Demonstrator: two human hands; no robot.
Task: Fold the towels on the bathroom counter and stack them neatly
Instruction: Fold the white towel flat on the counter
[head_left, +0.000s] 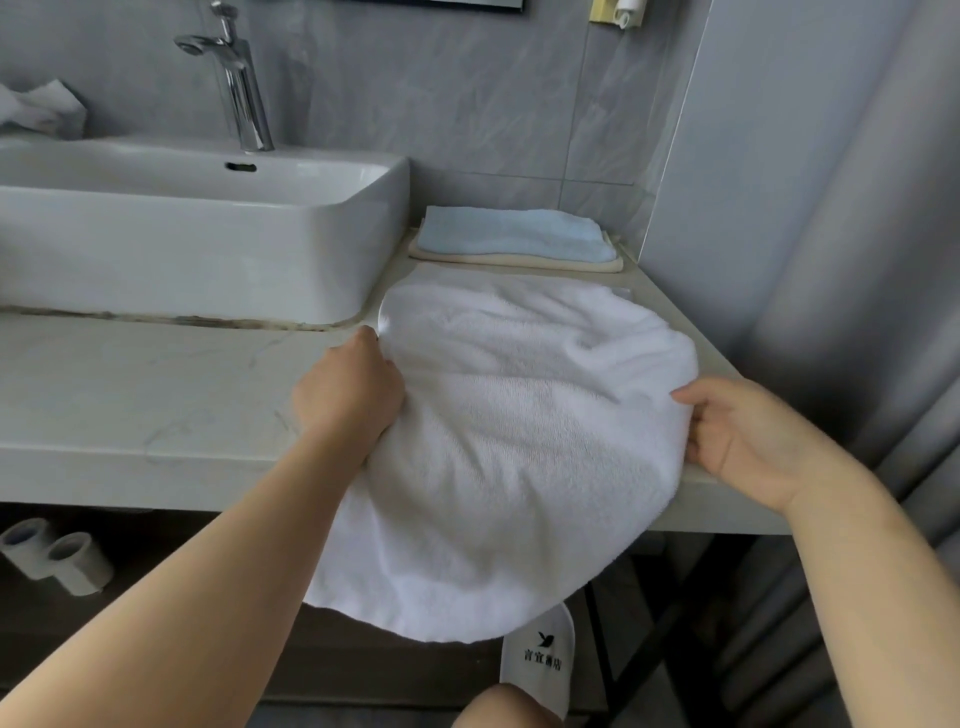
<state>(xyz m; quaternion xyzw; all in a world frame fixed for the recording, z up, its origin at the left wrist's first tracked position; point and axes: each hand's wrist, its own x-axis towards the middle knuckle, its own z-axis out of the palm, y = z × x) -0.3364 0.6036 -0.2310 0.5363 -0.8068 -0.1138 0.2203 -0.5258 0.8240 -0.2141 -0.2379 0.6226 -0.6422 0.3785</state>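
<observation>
A large white towel lies spread over the right part of the counter, its near part hanging over the front edge. My left hand grips the towel's left edge with curled fingers. My right hand holds the towel's right edge near the counter's front corner, thumb on top. Behind the white towel, against the wall, a folded light blue towel lies on top of a folded cream towel.
A white basin with a chrome tap takes up the counter's left half. A grey wall bounds the counter on the right. Below the counter are two tape rolls and a white slipper.
</observation>
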